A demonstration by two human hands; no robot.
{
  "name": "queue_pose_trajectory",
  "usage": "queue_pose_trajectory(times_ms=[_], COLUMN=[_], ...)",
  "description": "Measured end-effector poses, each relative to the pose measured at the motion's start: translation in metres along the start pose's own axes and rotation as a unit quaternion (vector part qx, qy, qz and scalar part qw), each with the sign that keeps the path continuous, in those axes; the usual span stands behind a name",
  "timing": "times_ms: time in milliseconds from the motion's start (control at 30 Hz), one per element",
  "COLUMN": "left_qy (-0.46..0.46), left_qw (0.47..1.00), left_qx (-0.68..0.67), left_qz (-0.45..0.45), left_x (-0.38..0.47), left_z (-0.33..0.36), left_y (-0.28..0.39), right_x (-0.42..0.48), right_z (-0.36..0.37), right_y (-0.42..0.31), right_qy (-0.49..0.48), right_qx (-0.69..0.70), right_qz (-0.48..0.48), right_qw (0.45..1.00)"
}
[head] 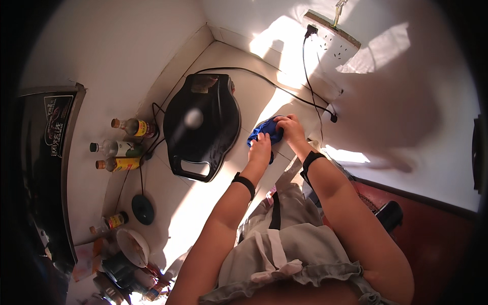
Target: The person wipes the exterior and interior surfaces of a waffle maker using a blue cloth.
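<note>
A crumpled blue cloth (pixel 265 131) is bunched between my two hands, above the pale tiled counter (pixel 236 190). My left hand (pixel 260 148) grips its near side, fingertips pressed into the folds. On the far right side, my right hand (pixel 290 129) pinches the cloth between thumb and fingers. Part of the cloth is hidden behind my fingers, and a dark blue end hangs below. Left of my hands lies a closed black electric griddle (pixel 204 126), its looped handle pointing towards me. Neither hand touches it.
Bottles (pixel 129 127) stand along the left wall. A dark round lid (pixel 143 209), a white bowl (pixel 132 248) and several containers sit near me on the left. A black power cable (pixel 263 82) runs behind the griddle. A socket strip (pixel 331 42) hangs on the right wall.
</note>
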State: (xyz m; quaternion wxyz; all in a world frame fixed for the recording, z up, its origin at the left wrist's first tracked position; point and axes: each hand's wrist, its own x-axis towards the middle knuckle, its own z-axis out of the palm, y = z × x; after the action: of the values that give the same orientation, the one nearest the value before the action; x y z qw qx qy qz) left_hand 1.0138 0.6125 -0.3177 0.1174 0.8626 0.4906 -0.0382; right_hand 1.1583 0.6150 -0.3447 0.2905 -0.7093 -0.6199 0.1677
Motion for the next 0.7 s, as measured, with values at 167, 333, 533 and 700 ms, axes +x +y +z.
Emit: queue_pose_trajectory(times_ms=[167,333,533,700], left_qy=[-0.01,-0.009,0.004,-0.026], left_qw=[1.0,1.0,0.997,0.997], left_qx=[0.024,0.012,0.058,0.065], left_qz=[0.012,0.027,0.055,0.035], left_x=[-0.004,-0.03,-0.096,-0.181], left_z=[-0.003,-0.003,0.006,0.012], left_y=[0.001,-0.015,-0.045,-0.078], right_x=[-0.013,-0.044,-0.101,-0.155], right_z=[-0.003,-0.007,0.005,0.032], right_y=[0.001,-0.028,-0.063,-0.092], right_qy=[0.002,-0.094,-0.161,-0.209], right_qx=[-0.007,-0.07,-0.071,-0.054], right_qz=[-0.011,0.023,-0.039,-0.216], right_qw=[1.0,0.993,0.984,0.952])
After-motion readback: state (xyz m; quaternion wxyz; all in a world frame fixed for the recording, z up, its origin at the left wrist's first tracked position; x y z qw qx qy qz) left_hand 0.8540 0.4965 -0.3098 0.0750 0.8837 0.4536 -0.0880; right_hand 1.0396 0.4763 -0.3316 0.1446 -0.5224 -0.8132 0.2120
